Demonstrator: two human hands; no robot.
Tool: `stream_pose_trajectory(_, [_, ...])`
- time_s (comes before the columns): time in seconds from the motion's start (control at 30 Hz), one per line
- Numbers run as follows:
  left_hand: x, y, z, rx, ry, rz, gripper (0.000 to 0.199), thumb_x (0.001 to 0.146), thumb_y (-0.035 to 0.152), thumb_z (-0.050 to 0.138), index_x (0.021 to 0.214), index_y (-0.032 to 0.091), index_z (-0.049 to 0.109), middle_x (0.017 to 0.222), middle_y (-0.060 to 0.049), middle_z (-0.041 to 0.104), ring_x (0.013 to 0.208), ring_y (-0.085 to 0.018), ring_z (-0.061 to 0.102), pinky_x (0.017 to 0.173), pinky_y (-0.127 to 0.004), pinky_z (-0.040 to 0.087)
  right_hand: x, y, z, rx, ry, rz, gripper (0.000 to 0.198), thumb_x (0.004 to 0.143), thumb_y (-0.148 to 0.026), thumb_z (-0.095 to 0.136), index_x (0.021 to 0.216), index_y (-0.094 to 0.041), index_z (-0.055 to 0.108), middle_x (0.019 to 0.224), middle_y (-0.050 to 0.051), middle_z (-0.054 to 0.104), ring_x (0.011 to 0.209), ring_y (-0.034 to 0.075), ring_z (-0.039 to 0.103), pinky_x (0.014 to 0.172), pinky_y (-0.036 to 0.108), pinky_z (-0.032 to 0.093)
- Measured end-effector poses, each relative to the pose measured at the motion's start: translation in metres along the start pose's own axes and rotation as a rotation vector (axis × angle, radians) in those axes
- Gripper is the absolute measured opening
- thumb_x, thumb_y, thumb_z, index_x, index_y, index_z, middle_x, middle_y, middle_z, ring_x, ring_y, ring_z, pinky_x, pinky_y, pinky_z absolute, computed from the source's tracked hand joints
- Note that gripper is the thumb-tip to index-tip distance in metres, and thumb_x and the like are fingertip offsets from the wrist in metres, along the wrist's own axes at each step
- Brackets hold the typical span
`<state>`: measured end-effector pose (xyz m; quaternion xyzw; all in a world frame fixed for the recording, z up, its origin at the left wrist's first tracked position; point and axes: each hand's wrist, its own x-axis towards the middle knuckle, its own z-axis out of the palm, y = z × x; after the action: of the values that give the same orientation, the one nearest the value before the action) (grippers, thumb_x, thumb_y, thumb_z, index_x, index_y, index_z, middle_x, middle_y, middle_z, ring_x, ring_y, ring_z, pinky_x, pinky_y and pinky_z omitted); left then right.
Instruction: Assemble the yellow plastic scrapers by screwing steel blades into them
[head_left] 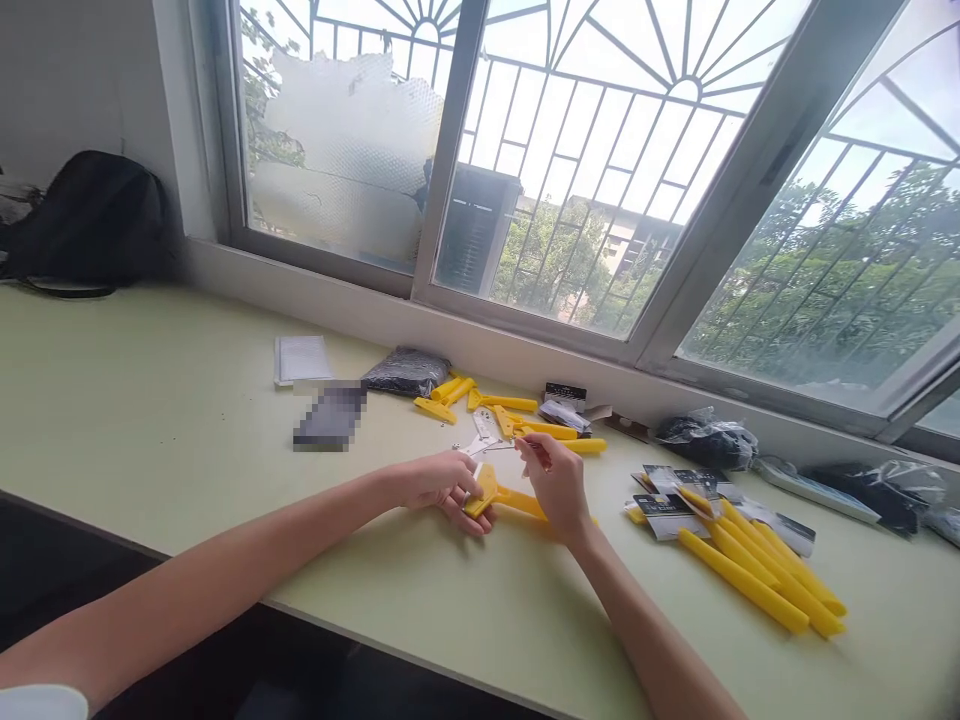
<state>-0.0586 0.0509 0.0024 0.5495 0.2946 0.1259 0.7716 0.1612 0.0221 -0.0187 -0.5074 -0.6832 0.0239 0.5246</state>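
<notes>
Fingers of my left hand (444, 487) are closed round the head of a yellow scraper (489, 492), just above the table. The scraper's handle runs right and passes beneath my right hand (556, 482). My right hand is raised with thumb and fingertips pinched together; whatever is in the pinch is too small to make out. Just beyond my hands lie white metal plates (486, 425) with tiny loose bits around them. Behind these are several yellow scraper pieces (510, 404), some handles partly hidden by my right hand.
Several yellow scrapers (750, 565) with black-and-white cards lie at right. A blurred dark object (330, 418), a white packet (301, 358) and a black plastic-wrapped bundle (406, 370) are at left. Wrapped black bags (709, 440) line the window sill. A dark backpack (94, 220) stands far left.
</notes>
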Motion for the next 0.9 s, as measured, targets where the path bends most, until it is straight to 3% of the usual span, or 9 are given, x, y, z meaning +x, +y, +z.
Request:
stream_pose_trajectory(0.33, [0.001,-0.004,-0.003,0.051,-0.051,0.049,0.042,0.071,0.018,0.076,0.105,0.018,0.052,0.093,-0.018,0.079,0.090,-0.035,0.080,0.077,-0.045,0.067,-0.001,0.007,0.004,-0.008,-0.009,-0.019,0.041,0.100,-0.055,0.060,0.091,-0.015,0.068,0.076,0.000,0.068,0.058,0.012,0.063,0.061,0.028,0.054])
stream_pose_trajectory(0.47, [0.001,-0.010,-0.003,0.087,-0.034,0.137,0.058,0.074,0.028,0.082,0.114,0.020,0.040,0.096,-0.016,0.078,0.083,-0.029,0.080,0.086,-0.048,0.064,0.002,0.001,-0.002,0.019,0.034,-0.007,0.039,0.097,-0.056,0.062,0.089,-0.018,0.071,0.079,0.003,0.072,0.055,0.015,0.064,0.059,0.030,0.055])
stream_pose_trajectory(0.57, [0.000,-0.011,0.002,0.173,-0.029,0.239,0.061,0.078,0.036,0.080,0.119,0.022,0.038,0.097,-0.014,0.077,0.078,-0.028,0.078,0.077,-0.047,0.063,0.004,-0.005,-0.014,0.044,0.097,0.015,0.035,0.095,-0.053,0.066,0.092,-0.019,0.072,0.082,0.004,0.075,0.055,0.016,0.065,0.059,0.031,0.056])
stream_pose_trajectory(0.73, [-0.002,-0.013,0.009,0.420,0.079,0.475,0.036,0.085,0.031,0.071,0.115,0.024,0.051,0.096,-0.007,0.073,0.077,-0.021,0.070,0.067,-0.030,0.054,0.007,-0.015,-0.039,0.117,0.176,0.073,0.030,0.092,-0.049,0.072,0.095,-0.019,0.074,0.074,0.003,0.073,0.054,0.016,0.065,0.054,0.029,0.054])
stream_pose_trajectory(0.9, [-0.005,-0.016,0.001,0.641,0.177,0.623,0.012,0.079,0.016,0.070,0.087,0.023,0.065,0.078,-0.001,0.068,0.070,-0.017,0.058,0.070,-0.027,0.042,0.003,-0.026,-0.059,0.257,0.080,0.118,0.031,0.089,-0.049,0.076,0.094,-0.018,0.073,0.071,0.004,0.072,0.050,0.016,0.063,0.043,0.026,0.049])
